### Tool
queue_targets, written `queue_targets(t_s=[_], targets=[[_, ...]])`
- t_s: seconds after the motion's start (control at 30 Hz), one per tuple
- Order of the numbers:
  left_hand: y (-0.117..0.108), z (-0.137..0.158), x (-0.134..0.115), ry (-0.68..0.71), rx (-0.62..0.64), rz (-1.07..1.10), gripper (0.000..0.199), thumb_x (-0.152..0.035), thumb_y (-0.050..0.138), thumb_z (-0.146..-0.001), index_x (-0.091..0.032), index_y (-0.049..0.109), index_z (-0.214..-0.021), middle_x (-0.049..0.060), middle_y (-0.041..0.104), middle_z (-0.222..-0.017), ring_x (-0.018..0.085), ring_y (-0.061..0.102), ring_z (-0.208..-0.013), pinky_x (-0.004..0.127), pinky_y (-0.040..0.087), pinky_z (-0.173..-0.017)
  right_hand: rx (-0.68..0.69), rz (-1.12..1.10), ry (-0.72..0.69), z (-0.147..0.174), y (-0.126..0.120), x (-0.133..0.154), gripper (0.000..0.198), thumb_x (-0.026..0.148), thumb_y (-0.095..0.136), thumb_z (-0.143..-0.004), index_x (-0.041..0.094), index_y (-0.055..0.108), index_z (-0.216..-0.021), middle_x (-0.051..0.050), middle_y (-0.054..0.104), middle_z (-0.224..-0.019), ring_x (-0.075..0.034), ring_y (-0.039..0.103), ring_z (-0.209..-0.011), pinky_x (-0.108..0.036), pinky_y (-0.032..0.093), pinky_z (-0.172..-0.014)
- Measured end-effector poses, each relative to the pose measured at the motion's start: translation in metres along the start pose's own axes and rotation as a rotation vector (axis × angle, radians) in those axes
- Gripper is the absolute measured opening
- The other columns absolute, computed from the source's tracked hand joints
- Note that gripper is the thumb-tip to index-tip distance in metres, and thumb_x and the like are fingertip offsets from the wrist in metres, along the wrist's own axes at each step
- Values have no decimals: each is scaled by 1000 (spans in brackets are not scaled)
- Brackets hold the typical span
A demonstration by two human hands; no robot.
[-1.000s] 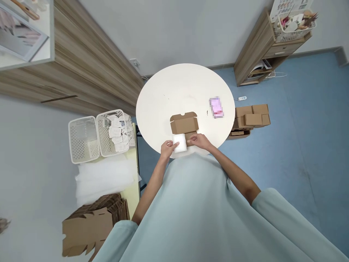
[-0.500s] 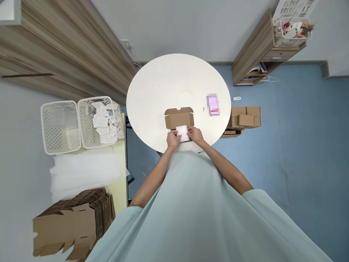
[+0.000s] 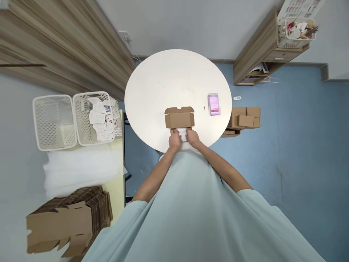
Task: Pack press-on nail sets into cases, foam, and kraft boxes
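A small brown cardboard box (image 3: 180, 120) lies on the round white table near my body, its lid raised and its side flaps spread. A white wrapped packet (image 3: 182, 134) sits low in the box's tray, between my hands. My left hand (image 3: 175, 139) is closed at the packet's left side, fingers curled down into the box. My right hand (image 3: 192, 137) is closed in the same way at its right side. Both hands cover the ends of the tray, and their fingertips are partly hidden.
The white table (image 3: 152, 87) holds a blurred pinkish object (image 3: 214, 104) on the right. At left are white baskets (image 3: 74, 120), one with cards, white foam sheets (image 3: 81, 169) and stacked flat cardboard (image 3: 60, 225). Closed boxes (image 3: 246, 119) stand beyond the table's right edge.
The packet has gone lower into the box and shows less between my hands. My hands have drawn a little closer together, with fingers more curled.
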State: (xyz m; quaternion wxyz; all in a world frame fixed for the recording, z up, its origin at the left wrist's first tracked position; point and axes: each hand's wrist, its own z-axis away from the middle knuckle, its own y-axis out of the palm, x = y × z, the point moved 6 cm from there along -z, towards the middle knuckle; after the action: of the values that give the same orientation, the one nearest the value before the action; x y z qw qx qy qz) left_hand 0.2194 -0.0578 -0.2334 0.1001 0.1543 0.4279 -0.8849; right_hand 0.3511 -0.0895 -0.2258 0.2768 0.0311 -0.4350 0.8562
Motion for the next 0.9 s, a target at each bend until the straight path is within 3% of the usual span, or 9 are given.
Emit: queue_targets(t_s=[0.1, 0.2, 0.27, 0.33, 0.43, 0.57, 0.73, 0.9], targets=[[-9, 2, -1, 33, -4, -15, 22, -25, 61, -101, -22, 62, -123, 16, 58, -143, 31, 71, -108, 42, 53, -92, 11, -13, -34, 2, -7, -2, 12, 19, 64, -102, 18, 71, -112, -15, 79, -112, -28, 73, -105, -31, 51, -88], [-34, -1, 9, 40, -160, 86, 25, -35, 59, -104, -22, 60, -126, 16, 61, -135, 32, 68, -116, 44, 53, -99, -150, -160, -20, 2, -31, -16, 21, 36, 56, -109, 20, 70, -108, -12, 78, -106, -25, 72, -102, -31, 51, -92], [-56, -9, 20, 18, -306, 186, 36, -39, 58, -105, -19, 55, -136, 18, 58, -141, 31, 64, -127, 42, 52, -106, -337, -299, 11, 0, -52, -30, 31, 44, 52, -110, 18, 67, -120, -13, 76, -114, -25, 70, -108, -32, 51, -97], [-71, -21, 29, 11, -364, 297, 53, -36, 61, -103, -14, 47, -148, 22, 51, -154, 30, 58, -138, 40, 49, -114, -434, -418, 41, -7, -66, -41, 44, 46, 57, -107, 15, 60, -136, -18, 71, -132, -26, 67, -123, -33, 51, -104], [-77, -43, 36, -38, -242, 515, 74, -29, 67, -98, -10, 34, -162, 25, 47, -163, 30, 54, -148, 40, 47, -119, -356, -604, 78, -25, -71, -46, 62, 43, 64, -102, 12, 49, -153, -22, 61, -151, -27, 62, -137, -34, 52, -110], [-76, -56, 30, 12, -84, 690, 88, -22, 70, -93, -16, 28, -169, 21, 47, -168, 30, 58, -145, 43, 51, -118, -233, -828, 95, -38, -68, -41, 71, 41, 66, -101, 15, 42, -163, -21, 58, -159, -26, 69, -130, -36, 55, -109], [-77, -56, 23, 60, -69, 787, 92, -17, 75, -85, -17, 34, -168, 23, 50, -165, 33, 63, -139, 50, 54, -116, -216, -925, 67, -38, -69, -42, 85, 47, 73, -96, 16, 39, -167, -20, 56, -161, -29, 68, -132, -42, 53, -116], [-80, -50, 18, 186, -127, 817, 91, -11, 75, -82, -16, 38, -165, 20, 64, -150, 32, 66, -134, 51, 56, -114, -252, -921, -69, -30, -74, -44, 86, 43, 74, -94, 19, 38, -168, -18, 62, -155, -29, 70, -127, -48, 53, -117]])
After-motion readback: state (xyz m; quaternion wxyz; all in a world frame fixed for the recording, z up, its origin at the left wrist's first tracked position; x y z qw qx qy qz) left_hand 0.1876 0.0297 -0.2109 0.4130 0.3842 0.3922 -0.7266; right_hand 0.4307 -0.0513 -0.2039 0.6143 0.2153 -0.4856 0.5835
